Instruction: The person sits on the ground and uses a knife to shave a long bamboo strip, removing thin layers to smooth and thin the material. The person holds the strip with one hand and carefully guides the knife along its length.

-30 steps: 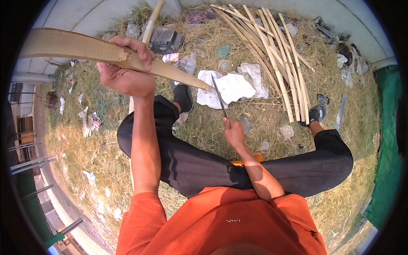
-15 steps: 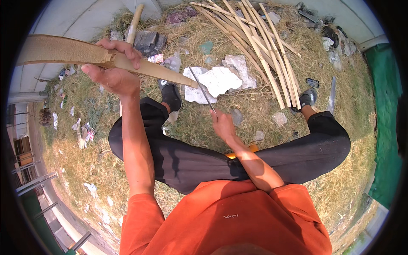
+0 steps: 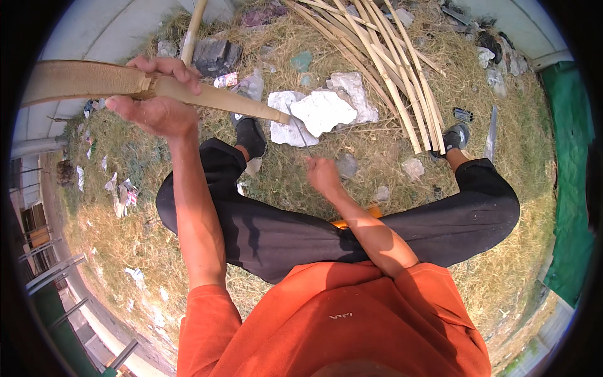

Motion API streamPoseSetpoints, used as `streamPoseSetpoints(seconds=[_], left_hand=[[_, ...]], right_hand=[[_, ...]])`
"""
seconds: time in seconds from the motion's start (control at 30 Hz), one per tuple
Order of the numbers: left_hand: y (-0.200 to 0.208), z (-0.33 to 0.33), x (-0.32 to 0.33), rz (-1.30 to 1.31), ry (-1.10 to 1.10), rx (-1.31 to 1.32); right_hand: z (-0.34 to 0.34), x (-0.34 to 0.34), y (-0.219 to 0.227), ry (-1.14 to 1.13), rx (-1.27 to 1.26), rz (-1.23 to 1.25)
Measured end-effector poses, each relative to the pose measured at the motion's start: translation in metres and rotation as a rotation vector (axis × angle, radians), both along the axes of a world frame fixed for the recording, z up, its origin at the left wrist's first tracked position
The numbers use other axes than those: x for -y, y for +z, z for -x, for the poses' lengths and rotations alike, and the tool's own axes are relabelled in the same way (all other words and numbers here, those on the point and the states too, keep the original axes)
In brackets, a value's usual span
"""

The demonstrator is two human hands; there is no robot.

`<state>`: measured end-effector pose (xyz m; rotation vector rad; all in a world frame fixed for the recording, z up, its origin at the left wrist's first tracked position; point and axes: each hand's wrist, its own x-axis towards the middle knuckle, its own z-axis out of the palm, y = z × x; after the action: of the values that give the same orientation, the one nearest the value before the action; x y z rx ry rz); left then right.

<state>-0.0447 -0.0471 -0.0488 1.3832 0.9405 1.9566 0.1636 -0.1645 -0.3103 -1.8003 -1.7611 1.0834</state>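
My left hand (image 3: 158,94) is closed round a split bamboo piece (image 3: 217,98), just by a raised node. The bamboo runs from the far left edge and narrows toward the middle. My right hand (image 3: 323,176) is a fist round the handle of a long, thin knife (image 3: 303,135), seen almost edge-on; its handle is hidden in my fingers. The blade points up and left to the bamboo's narrow end. There it looks close to the bamboo or against it; I cannot tell which.
White broken slabs (image 3: 323,114) lie on dry grass beyond the knife. A pile of long bamboo strips (image 3: 392,69) spreads at the far right. A flat metal blade (image 3: 491,133) lies past my right foot. A pole (image 3: 193,31) leans beside a dark stone block (image 3: 217,56). Green sheeting (image 3: 568,176) hangs at right.
The bamboo and my left hand have shifted slightly left. My right hand has moved a little left and nearer to me, and the blade shows narrower at the bamboo's end.
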Motion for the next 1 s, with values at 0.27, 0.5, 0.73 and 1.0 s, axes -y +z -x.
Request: streamPoseSetpoints(seconds=[0.27,0.5,0.73,1.0], left_hand=[[-0.002,0.005,0.002,0.009,-0.044,0.03],[-0.003,0.007,0.004,-0.007,-0.13,0.092],[-0.002,0.003,-0.002,-0.042,-0.165,0.114],[0.006,-0.011,-0.001,0.011,-0.023,0.053]], right_hand=[[0.006,0.002,0.025,-0.024,-0.091,0.083],[-0.005,0.004,0.026,-0.014,-0.132,0.094],[-0.011,-0.001,0.01,-0.033,-0.065,0.136],[-0.013,-0.001,0.01,-0.007,0.006,0.071]])
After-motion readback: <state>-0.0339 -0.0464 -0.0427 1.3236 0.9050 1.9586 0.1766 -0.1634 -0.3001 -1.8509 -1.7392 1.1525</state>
